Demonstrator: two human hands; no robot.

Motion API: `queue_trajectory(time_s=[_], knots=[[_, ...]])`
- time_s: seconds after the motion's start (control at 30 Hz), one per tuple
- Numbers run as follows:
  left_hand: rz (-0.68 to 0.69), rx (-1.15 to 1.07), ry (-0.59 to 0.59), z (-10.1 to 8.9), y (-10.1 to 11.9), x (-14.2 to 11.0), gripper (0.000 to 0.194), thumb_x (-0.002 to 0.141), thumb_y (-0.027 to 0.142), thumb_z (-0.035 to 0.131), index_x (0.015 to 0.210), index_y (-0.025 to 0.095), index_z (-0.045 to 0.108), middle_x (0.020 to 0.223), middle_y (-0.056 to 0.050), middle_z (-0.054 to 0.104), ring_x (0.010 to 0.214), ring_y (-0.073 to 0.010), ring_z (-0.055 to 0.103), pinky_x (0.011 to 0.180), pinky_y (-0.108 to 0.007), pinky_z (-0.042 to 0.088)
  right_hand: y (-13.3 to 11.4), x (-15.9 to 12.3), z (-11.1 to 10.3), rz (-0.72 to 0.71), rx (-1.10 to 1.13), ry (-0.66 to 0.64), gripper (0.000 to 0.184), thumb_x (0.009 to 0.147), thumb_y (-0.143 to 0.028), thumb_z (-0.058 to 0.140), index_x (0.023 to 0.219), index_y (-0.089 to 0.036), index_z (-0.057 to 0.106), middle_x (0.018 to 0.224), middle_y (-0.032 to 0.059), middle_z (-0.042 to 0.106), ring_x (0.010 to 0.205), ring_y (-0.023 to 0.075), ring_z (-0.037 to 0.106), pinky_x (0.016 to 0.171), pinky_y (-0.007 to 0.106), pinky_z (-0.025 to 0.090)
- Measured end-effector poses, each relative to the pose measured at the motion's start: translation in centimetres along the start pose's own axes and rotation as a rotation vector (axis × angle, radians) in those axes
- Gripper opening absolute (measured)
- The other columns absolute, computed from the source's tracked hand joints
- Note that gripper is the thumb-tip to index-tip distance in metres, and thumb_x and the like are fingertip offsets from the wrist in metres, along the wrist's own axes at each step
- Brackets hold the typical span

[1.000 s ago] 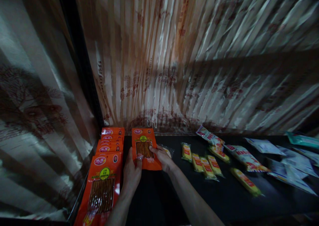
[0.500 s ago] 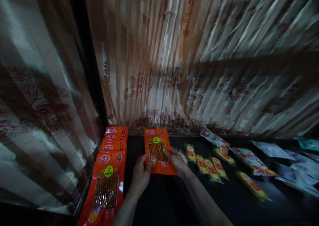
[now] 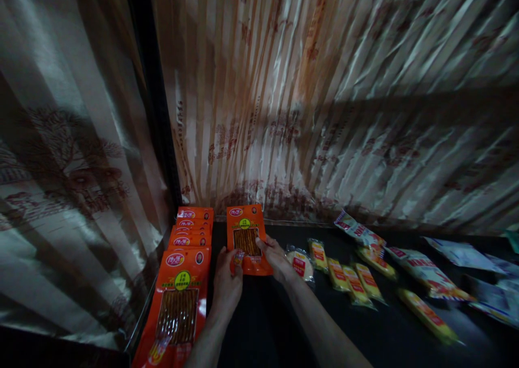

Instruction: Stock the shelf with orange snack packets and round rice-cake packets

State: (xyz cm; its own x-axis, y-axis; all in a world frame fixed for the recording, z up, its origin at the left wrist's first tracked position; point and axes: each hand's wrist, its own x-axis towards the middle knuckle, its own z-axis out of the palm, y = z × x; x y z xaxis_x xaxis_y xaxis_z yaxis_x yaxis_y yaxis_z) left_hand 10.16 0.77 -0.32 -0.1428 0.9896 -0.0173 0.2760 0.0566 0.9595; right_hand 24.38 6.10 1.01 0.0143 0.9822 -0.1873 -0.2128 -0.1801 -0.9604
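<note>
Both my hands grip one orange snack packet (image 3: 245, 222) with a clear window showing brown sticks inside. My left hand (image 3: 227, 279) is closed on its lower left corner, and my right hand (image 3: 275, 257) pinches the right edge, thumb on the front. The packet stands tilted near the back of the black surface (image 3: 259, 325), its printed face towards me. To its left is an overlapping row of matching orange packets (image 3: 176, 298), the nearest one seen whole, the ones behind showing only their tops.
Right of my hands lie a round wrapped snack (image 3: 300, 264), several small yellow packets (image 3: 337, 274), a single yellow packet (image 3: 427, 315), red-and-white bags (image 3: 430, 271) and pale packets (image 3: 462, 253). Printed foil sheeting (image 3: 284, 114) hangs behind, and a dark post (image 3: 156, 87) stands at the left corner.
The held packet and both hands have moved left, closer to the row of orange packets. The round wrapped snack now shows beside my right hand. The view has shifted slightly.
</note>
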Motion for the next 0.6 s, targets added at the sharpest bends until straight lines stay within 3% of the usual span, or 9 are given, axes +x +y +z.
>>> queue_trajectory(time_s=[0.2, 0.6], knots=[[-0.019, 0.014, -0.002, 0.0, -0.2, 0.0, 0.037, 0.075, 0.015, 0.047, 0.11, 0.017, 0.059, 0.136, -0.01, 0.047, 0.133, -0.0211, 0.034, 0.109, -0.035, 0.028, 0.3, 0.7, 0.7, -0.029, -0.05, -0.008, 0.04, 0.057, -0.052, 0.073, 0.082, -0.021, 0.065, 0.086, 0.004, 0.074, 0.089, 0.0262, 0.067, 0.078, 0.035, 0.052], [0.036, 0.009, 0.067, 0.3, -1.2, 0.3, 0.037, 0.074, 0.014, 0.047, 0.108, 0.018, 0.059, 0.129, -0.01, 0.053, 0.13, -0.0196, 0.038, 0.111, -0.036, 0.026, 1.3, 2.4, 2.4, 0.006, -0.018, 0.026, 0.036, 0.063, -0.047, 0.069, 0.09, -0.023, 0.064, 0.088, 0.0038, 0.073, 0.09, 0.0238, 0.067, 0.081, 0.033, 0.051]])
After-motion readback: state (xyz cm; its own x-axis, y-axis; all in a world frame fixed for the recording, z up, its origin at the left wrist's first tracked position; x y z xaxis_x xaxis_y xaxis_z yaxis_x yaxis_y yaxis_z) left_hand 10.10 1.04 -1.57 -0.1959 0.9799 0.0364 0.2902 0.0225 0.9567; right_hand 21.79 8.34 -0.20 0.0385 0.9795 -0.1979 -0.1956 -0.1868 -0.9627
